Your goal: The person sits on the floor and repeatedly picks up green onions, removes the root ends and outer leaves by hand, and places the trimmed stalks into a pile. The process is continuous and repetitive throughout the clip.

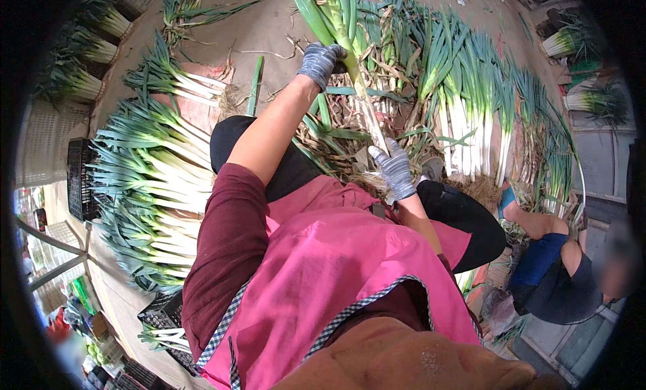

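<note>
A long leek (359,91) slants in front of me, its green leaves at the top of the view and its pale stalk running down toward my lap. My left hand (321,64), in a grey knit glove, is closed around it just below the leaves. Lower down, my gloved right hand (396,168) is closed by the pale root end, with its fingers against the stalk. Loose leaves and peeled dry skins (336,138) lie under the leek, between my knees.
Rows of leeks (158,181) cover the floor on my left. More leeks (464,101) stand bunched at the right. A black crate (81,178) sits at far left, another (165,316) behind my left elbow. A person (552,276) sits close on my right.
</note>
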Motion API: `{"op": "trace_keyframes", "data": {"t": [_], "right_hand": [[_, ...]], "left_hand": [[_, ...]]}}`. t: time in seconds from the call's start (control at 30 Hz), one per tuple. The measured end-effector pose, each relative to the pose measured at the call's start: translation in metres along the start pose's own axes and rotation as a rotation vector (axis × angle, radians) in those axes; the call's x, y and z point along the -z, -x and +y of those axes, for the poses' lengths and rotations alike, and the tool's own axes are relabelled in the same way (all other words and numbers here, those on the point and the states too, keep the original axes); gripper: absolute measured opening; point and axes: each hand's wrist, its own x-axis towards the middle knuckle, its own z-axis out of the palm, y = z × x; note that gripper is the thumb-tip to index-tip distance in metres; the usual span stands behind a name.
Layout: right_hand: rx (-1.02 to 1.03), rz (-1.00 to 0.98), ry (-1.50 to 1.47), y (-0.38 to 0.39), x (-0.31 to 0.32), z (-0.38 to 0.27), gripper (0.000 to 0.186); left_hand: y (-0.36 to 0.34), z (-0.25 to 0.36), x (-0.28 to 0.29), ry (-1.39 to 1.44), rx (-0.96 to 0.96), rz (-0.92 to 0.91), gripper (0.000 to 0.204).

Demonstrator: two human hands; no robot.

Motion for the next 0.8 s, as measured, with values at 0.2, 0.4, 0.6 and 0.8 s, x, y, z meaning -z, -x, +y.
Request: {"op": "trace_keyframes", "data": {"t": [0.2,0.4,0.6,0.8], "right_hand": [[0.104,-0.036,-0.090,-0.003,0.011,0.000,0.027],[0.215,0.126,-0.082,-0.003,0.024,-0.039,0.027],[0.218,0.350,0.151,-0.001,0.024,-0.030,0.038],[0.292,0.187,0.537,-0.013,0.001,-0.021,0.036]], "left_hand": [[0.004,0.000,-0.010,0.496,0.228,0.060,0.024],[0.037,-0.035,-0.016,-0.962,0.021,-0.925,0.025],[0.038,0.014,-0.018,-0.216,-0.149,-0.622,0.050],[0.005,0.025,0.013,0.371,0.041,-0.337,0.036]]}}
